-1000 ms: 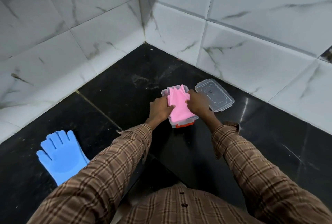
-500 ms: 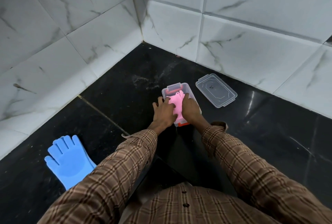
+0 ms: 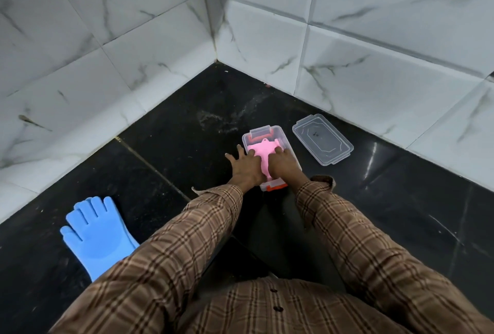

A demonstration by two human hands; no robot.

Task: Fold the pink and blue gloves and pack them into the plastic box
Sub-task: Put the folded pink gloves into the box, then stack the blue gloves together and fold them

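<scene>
Both hands, left hand (image 3: 247, 166) and right hand (image 3: 283, 163), press flat with released fingers on the pink glove (image 3: 260, 150) inside the plastic box (image 3: 278, 131); the blue glove (image 3: 97, 234) lies well apart.

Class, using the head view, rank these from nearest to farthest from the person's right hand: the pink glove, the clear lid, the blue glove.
1. pink glove: under the right hand, inside the plastic box.
2. clear lid: on the floor just right of the box.
3. blue glove: flat on the floor, far left.
</scene>
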